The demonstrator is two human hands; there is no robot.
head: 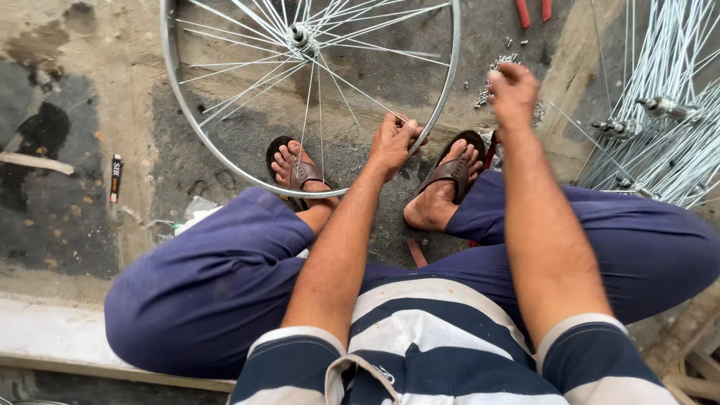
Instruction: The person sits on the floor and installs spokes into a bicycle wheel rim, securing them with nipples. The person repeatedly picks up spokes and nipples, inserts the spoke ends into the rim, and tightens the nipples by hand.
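A silver bicycle wheel rim (174, 90) with thin spokes and a hub (300, 34) stands on the concrete floor between my sandalled feet. My left hand (391, 142) grips the rim's near edge where a spoke meets it. My right hand (514, 91) reaches out over a small pile of metal spoke nipples (495, 75) on the floor, fingers curled; whether it holds one cannot be seen. I sit low, in blue trousers and a striped shirt.
A bundle of loose spokes and hubs (660, 127) lies at the right. Red-handled pliers (532, 11) rest at the top. A small dark wrapper (115, 178) and crumpled plastic (196, 210) lie at the left. A pale step edge (45, 330) runs at the lower left.
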